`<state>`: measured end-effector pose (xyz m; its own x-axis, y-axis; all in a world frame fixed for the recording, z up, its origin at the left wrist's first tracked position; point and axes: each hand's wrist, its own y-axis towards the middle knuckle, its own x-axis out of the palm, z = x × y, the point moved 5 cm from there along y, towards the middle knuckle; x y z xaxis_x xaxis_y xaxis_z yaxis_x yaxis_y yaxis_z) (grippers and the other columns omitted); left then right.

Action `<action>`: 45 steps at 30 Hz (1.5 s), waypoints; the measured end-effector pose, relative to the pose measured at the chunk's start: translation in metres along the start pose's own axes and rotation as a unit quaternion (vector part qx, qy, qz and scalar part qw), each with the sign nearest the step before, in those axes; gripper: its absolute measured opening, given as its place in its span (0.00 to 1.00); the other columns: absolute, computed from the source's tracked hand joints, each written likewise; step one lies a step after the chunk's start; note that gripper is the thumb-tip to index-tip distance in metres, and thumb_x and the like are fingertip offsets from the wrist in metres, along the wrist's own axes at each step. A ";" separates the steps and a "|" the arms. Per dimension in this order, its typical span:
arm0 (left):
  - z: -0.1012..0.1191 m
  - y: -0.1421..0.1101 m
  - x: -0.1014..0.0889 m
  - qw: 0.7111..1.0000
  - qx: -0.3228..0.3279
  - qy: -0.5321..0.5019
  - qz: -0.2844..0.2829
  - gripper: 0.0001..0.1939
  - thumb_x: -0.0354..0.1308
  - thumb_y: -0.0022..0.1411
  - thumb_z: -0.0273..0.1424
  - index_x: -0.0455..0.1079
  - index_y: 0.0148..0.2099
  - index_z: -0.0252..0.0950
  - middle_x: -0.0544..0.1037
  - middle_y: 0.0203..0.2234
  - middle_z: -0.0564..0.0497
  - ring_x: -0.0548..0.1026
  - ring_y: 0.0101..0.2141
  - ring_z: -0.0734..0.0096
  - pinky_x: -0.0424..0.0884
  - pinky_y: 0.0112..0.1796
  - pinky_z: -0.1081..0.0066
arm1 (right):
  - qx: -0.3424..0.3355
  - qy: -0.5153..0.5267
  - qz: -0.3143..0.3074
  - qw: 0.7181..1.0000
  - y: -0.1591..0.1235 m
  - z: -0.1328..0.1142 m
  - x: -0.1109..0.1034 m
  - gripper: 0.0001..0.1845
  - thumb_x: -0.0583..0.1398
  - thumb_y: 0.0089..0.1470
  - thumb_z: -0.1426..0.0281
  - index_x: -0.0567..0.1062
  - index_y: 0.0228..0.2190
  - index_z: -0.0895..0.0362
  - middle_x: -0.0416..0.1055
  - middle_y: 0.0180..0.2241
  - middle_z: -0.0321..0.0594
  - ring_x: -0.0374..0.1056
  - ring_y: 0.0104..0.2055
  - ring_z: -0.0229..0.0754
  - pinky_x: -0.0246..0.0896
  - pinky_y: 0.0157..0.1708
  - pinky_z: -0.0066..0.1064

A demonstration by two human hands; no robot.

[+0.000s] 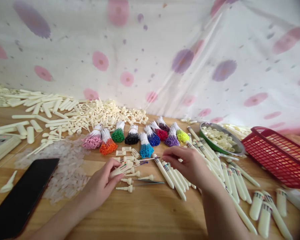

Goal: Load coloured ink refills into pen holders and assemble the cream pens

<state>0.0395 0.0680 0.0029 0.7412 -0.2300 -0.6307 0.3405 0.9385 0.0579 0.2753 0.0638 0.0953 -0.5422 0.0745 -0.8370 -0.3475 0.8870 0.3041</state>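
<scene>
My left hand (103,181) grips a cream plastic pen part (121,168) with coloured refill tips sticking out of its end. My right hand (187,163) pinches a thin white refill (150,159) and holds its tip toward that part. Just beyond both hands stand several bundles of coloured refills (132,136): pink, orange, green, black, blue, red, purple, yellow. A few small cream pieces (128,181) lie on the wooden table (145,213) between my hands.
Cream pen barrels (175,178) lie in a row under and right of my right hand. A metal bowl of small parts (221,138) and a red basket (277,155) stand at right. A dark phone (22,196), clear bits (65,166) and heaps of cream parts (90,115) are at left.
</scene>
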 end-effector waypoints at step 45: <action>0.011 -0.008 0.007 0.995 0.089 0.026 -0.041 0.10 0.49 0.62 0.35 0.64 0.45 0.42 0.78 0.37 0.50 0.76 0.37 0.65 0.71 0.36 0.69 | -0.060 0.103 -0.063 0.991 0.000 -0.037 0.052 0.09 0.54 0.59 0.70 0.72 0.30 0.58 0.69 0.26 0.37 0.63 0.27 0.34 0.55 0.28 0.23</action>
<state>0.0488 0.0563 0.0063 0.6776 -0.2868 -0.6772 0.4994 0.8554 0.1374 0.2188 0.0514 0.0683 -0.6293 -0.1402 -0.7644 -0.5047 0.8217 0.2648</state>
